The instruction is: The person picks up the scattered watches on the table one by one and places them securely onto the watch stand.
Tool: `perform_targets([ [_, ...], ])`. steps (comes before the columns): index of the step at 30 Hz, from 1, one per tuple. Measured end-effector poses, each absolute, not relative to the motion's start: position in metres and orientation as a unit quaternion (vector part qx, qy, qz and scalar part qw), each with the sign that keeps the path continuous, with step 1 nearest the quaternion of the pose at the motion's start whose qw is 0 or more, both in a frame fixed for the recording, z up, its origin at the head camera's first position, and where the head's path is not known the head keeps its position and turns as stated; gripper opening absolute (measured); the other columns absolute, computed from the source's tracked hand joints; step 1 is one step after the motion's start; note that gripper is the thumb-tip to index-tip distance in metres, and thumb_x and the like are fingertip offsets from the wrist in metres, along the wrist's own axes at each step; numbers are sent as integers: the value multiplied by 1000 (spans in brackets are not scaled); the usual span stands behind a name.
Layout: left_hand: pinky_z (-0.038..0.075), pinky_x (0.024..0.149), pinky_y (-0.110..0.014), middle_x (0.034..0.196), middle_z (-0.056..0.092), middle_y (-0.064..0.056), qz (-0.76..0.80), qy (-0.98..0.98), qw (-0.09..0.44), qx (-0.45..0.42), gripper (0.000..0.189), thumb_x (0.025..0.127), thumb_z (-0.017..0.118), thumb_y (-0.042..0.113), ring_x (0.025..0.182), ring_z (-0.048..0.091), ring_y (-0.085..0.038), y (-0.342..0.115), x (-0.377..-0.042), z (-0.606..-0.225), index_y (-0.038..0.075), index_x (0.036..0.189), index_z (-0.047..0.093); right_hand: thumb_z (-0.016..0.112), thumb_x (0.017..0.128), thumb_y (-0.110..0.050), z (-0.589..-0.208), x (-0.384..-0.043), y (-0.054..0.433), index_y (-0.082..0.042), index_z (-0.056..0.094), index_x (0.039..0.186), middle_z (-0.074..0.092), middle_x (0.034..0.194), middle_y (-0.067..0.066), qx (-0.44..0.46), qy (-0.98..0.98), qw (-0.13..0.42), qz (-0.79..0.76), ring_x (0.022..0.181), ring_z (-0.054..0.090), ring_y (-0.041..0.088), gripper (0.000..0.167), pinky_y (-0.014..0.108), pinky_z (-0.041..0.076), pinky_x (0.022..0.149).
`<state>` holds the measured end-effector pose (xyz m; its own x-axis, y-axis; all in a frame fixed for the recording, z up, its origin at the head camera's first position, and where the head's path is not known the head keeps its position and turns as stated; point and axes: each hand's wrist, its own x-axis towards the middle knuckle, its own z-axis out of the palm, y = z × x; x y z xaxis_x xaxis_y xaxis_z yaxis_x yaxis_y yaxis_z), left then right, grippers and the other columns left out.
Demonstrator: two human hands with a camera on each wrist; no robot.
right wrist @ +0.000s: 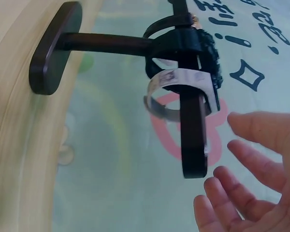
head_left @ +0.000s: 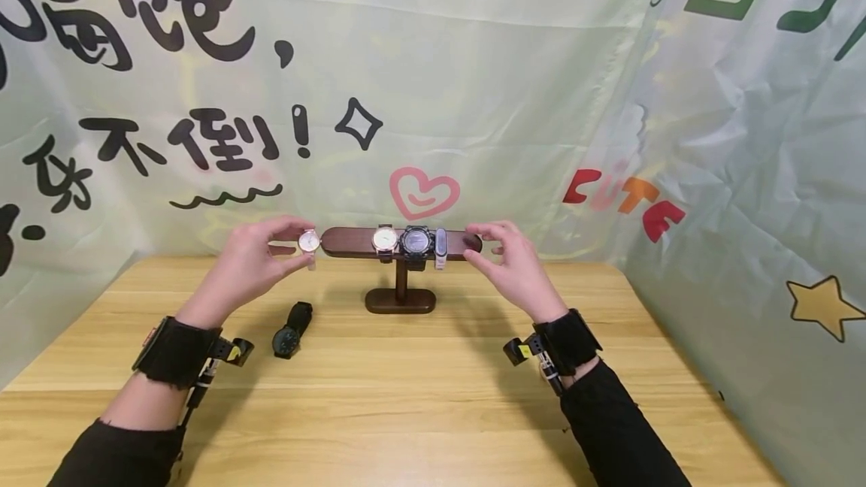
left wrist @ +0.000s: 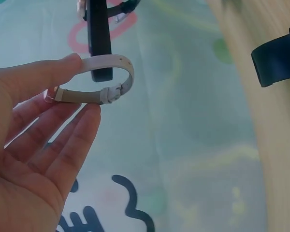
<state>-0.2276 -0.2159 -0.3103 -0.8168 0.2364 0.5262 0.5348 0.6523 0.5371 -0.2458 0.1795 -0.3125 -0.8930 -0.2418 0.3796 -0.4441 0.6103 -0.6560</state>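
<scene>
My left hand [head_left: 246, 269] pinches a small watch with a white strap [head_left: 309, 240] at the left end of a dark wooden watch stand [head_left: 348, 243]. In the left wrist view the buckled strap [left wrist: 127, 72] forms a loop in line with the bar's end; whether the bar is inside it I cannot tell. Near the bar's right end is my right hand [head_left: 510, 269], fingers spread and holding nothing; the right wrist view shows a gap between it and the bar. Around the bar sit a dark-strapped watch with a pale dial [head_left: 385, 240], a chunky black watch [head_left: 416, 242] and a pale-strapped band [head_left: 441, 246].
A black watch [head_left: 287, 340] lies on the wooden table [head_left: 406, 412], left of the stand's base [head_left: 401, 302]. Behind and to the right hangs a printed pale cloth [head_left: 487, 96].
</scene>
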Motion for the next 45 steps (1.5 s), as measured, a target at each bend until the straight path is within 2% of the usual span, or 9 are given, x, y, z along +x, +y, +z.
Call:
perform_targets([
  [7, 64, 93, -39, 125, 78, -21, -374, -887, 181, -203, 44, 89, 87, 3, 114, 77, -41, -219, -236, -309, 2, 130, 72, 71, 104, -13, -319, -254, 178, -7, 64, 147, 58, 144, 17, 169, -895, 134, 389, 130, 60, 37, 44, 55, 56, 111],
  [17, 64, 93, -35, 125, 77, -20, -376, -893, 151, -198, 46, 89, 87, 7, 115, 77, -38, -218, -245, -309, 3, 132, 72, 72, 104, -15, -318, -254, 177, -8, 63, 149, 59, 145, 17, 152, -902, 122, 386, 129, 65, 40, 46, 54, 59, 108],
  [25, 63, 95, -41, 127, 77, -20, -368, -897, 145, -199, 49, 89, 88, 9, 115, 77, -38, -218, -250, -311, 5, 135, 71, 72, 105, -15, -318, -254, 177, -7, 64, 148, 59, 146, 17, 152, -903, 120, 384, 131, 65, 41, 45, 52, 59, 110],
  [36, 63, 94, -41, 129, 76, -22, -382, -887, 143, -216, 48, 88, 89, 10, 117, 76, -42, -215, -253, -314, 2, 133, 73, 72, 104, -14, -320, -256, 178, -7, 64, 147, 60, 145, 17, 162, -901, 127, 383, 132, 64, 39, 44, 51, 56, 114],
  [42, 62, 98, -45, 134, 74, -22, -371, -890, 144, -224, 49, 89, 88, 11, 124, 72, -42, -212, -254, -314, 3, 134, 72, 72, 104, -13, -320, -256, 178, -5, 66, 146, 61, 143, 17, 164, -900, 134, 382, 129, 64, 37, 43, 51, 55, 116],
  [45, 60, 105, -51, 138, 73, -19, -354, -898, 143, -220, 50, 90, 88, 13, 127, 70, -43, -212, -255, -314, 5, 136, 72, 72, 104, -12, -320, -256, 178, -5, 66, 146, 61, 143, 17, 166, -899, 134, 382, 129, 64, 36, 42, 49, 55, 116],
])
